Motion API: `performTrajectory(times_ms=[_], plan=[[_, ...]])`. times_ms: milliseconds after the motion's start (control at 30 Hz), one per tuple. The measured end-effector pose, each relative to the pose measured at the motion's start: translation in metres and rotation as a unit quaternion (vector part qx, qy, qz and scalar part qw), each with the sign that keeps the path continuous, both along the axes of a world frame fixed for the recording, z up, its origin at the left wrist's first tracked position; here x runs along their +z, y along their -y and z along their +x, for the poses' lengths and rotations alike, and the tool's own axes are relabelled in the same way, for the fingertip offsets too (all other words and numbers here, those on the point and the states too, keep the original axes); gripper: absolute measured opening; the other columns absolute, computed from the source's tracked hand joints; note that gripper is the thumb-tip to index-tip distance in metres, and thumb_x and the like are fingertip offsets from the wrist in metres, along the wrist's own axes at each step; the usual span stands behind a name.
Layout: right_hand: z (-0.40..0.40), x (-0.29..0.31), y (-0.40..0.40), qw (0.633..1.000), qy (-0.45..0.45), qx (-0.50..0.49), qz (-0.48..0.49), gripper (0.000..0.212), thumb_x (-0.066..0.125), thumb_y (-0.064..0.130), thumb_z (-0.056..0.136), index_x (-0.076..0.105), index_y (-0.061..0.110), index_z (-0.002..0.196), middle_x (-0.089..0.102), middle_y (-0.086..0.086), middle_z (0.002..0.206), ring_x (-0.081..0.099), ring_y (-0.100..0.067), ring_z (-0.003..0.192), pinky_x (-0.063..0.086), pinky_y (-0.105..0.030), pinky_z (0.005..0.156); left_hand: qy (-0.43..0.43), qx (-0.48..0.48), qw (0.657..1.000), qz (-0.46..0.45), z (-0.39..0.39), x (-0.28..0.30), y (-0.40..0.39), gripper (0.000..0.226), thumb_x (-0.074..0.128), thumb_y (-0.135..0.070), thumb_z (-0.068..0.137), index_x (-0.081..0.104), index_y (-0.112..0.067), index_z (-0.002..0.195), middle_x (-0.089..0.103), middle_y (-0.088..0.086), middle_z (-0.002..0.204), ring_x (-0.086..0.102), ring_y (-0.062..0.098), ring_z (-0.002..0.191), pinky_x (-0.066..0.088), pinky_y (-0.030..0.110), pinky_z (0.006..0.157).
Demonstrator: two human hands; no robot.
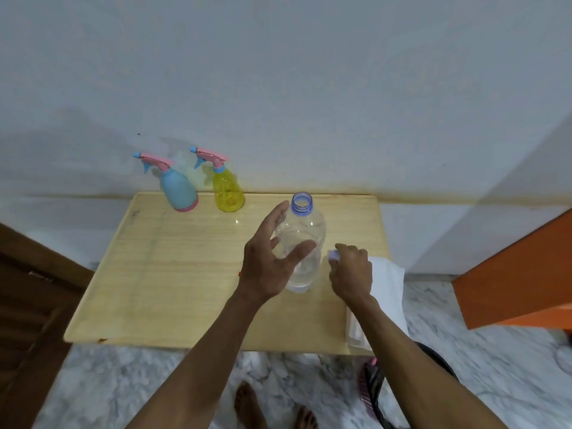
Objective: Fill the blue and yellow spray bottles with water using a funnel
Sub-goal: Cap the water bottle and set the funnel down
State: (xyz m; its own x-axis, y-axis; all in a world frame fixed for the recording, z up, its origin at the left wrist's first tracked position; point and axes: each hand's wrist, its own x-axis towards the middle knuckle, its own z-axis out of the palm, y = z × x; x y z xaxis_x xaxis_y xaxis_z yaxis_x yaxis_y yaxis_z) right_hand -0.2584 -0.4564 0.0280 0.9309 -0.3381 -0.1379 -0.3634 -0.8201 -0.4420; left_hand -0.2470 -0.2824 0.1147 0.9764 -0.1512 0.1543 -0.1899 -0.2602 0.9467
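Clear plastic water bottle (301, 246), uncapped, stands between the hands, left hand (272, 258) spread loose beside it, right hand (351, 274) pinching its cap (333, 256); blue spray bottle (178, 190) and yellow spray bottle (227, 191) stand beyond, still capped; a careless nudge could topple it.

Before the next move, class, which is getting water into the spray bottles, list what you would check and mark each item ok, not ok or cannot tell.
1. Water bottle uncapped: ok, its mouth is open.
2. Cap out of the way: ok, the right hand pinches it beside the bottle.
3. Left hand gripping the water bottle: not ok, its fingers are spread open beside it.
4. Blue spray bottle and yellow spray bottle opened: not ok, both pink spray heads are on.
5. Funnel ready: cannot tell, none is in view.
6. Cloth nearby for spills: ok, at the table edge.
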Motion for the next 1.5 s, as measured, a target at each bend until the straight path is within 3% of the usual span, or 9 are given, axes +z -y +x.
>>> performTrajectory(times_ms=[100,267,433,533,867,1033,1167,1367,1500], plan=[[0.011,0.065,0.009,0.983,0.126,-0.05,0.126,0.04,0.056,0.017,0.099,0.057,0.009,0.138,0.059,-0.014,0.135,0.054,-0.033,0.122,0.042,-0.039,0.099,-0.014,-0.003,0.999,-0.039,-0.003,0.0,-0.001,0.071,0.082,-0.023,0.08,0.047,-0.024,0.142,0.059,-0.01,0.135,0.051,-0.008,0.125,0.047,0.011,0.093],[0.008,0.189,0.005,0.941,0.257,0.08,0.205,0.032,0.063,0.02,0.098,0.064,0.015,0.13,0.061,0.004,0.122,0.062,-0.007,0.101,0.047,-0.01,0.083,-0.014,-0.012,0.998,-0.065,-0.005,0.0,-0.001,0.072,0.082,-0.021,0.08,0.048,-0.024,0.143,0.059,-0.013,0.135,0.049,-0.006,0.129,0.047,0.012,0.096],[0.008,0.228,-0.009,0.944,0.153,0.284,0.074,0.034,0.06,0.014,0.099,0.063,0.015,0.133,0.064,-0.001,0.13,0.062,-0.017,0.113,0.049,-0.033,0.1,-0.018,-0.01,0.998,-0.066,-0.006,0.004,-0.001,0.068,0.083,-0.026,0.079,0.05,-0.031,0.139,0.057,-0.028,0.131,0.048,-0.01,0.127,0.046,0.008,0.091],[0.012,0.23,-0.015,0.936,0.103,0.336,-0.015,0.035,0.058,0.013,0.1,0.062,0.015,0.135,0.061,-0.004,0.135,0.058,-0.023,0.12,0.045,-0.034,0.102,-0.024,-0.011,0.998,-0.065,-0.006,0.003,-0.002,0.068,0.083,-0.028,0.079,0.049,-0.035,0.138,0.054,-0.03,0.133,0.046,-0.01,0.129,0.044,0.007,0.091],[0.021,0.227,-0.023,0.926,0.062,0.357,-0.104,0.038,0.058,0.009,0.1,0.06,0.016,0.137,0.056,-0.005,0.136,0.053,-0.023,0.124,0.037,-0.023,0.088,-0.035,-0.013,0.997,-0.071,-0.006,0.003,-0.002,0.073,0.083,-0.029,0.079,0.047,-0.033,0.142,0.052,-0.027,0.137,0.044,-0.013,0.129,0.041,0.013,0.097],[0.02,0.232,-0.025,0.929,0.045,0.351,-0.109,0.033,0.056,0.029,0.103,0.061,0.015,0.133,0.054,-0.007,0.126,0.056,-0.026,0.115,0.046,-0.034,0.091,-0.029,-0.013,0.998,-0.058,-0.004,0.003,-0.003,0.071,0.082,-0.032,0.079,0.048,-0.034,0.141,0.053,-0.022,0.141,0.044,-0.008,0.132,0.044,0.022,0.102],[0.024,0.237,-0.024,0.913,0.007,0.382,-0.143,0.041,0.059,0.015,0.1,0.055,0.019,0.141,0.053,-0.004,0.136,0.054,-0.024,0.123,0.049,-0.042,0.097,-0.033,-0.01,0.998,-0.059,-0.006,0.003,-0.001,0.074,0.083,-0.033,0.078,0.047,-0.031,0.143,0.053,-0.022,0.14,0.044,-0.005,0.133,0.045,0.029,0.106],[0.027,0.241,-0.031,0.89,-0.016,0.4,-0.218,0.024,0.053,0.022,0.104,0.061,0.014,0.125,0.053,-0.003,0.119,0.062,-0.026,0.1,0.054,-0.043,0.082,-0.027,-0.002,0.998,-0.049,-0.006,0.004,-0.002,0.075,0.083,-0.034,0.079,0.045,-0.031,0.145,0.052,-0.021,0.141,0.043,-0.003,0.134,0.045,0.033,0.108],[0.027,0.241,-0.034,0.885,-0.024,0.388,-0.256,0.032,0.049,0.035,0.106,0.058,0.012,0.125,0.055,-0.007,0.117,0.063,-0.027,0.095,0.054,-0.04,0.08,-0.026,-0.002,0.999,-0.044,-0.006,0.005,-0.002,0.074,0.082,-0.035,0.079,0.046,-0.032,0.144,0.052,-0.021,0.142,0.042,-0.004,0.135,0.045,0.035,0.109]])
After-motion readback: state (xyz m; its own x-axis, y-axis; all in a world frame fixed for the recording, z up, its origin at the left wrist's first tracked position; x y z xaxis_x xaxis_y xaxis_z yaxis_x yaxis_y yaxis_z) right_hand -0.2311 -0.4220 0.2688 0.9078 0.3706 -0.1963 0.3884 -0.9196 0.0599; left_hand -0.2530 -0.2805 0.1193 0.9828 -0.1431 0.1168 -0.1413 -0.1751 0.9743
